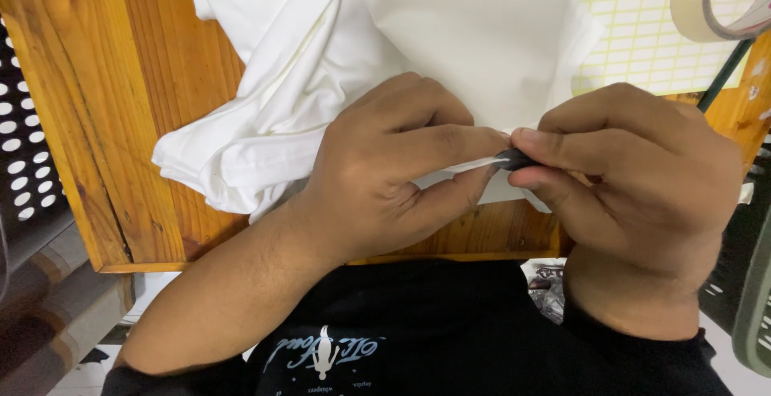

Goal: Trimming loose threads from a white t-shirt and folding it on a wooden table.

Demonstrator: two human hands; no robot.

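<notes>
fingers [450,143] pinch a thin white strip [474,165] tipped with a small black piece [514,158].

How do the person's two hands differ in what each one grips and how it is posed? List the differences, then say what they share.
The left hand pinches the edge of the white fabric between thumb and forefinger; the right hand pinches a small black object at its fingertips. The left hand comes in from the lower left, its forearm bare and slanted; the right hand comes up from below, its wrist meeting a black sleeve. Both are curled shut and meet over the wooden table.
</notes>
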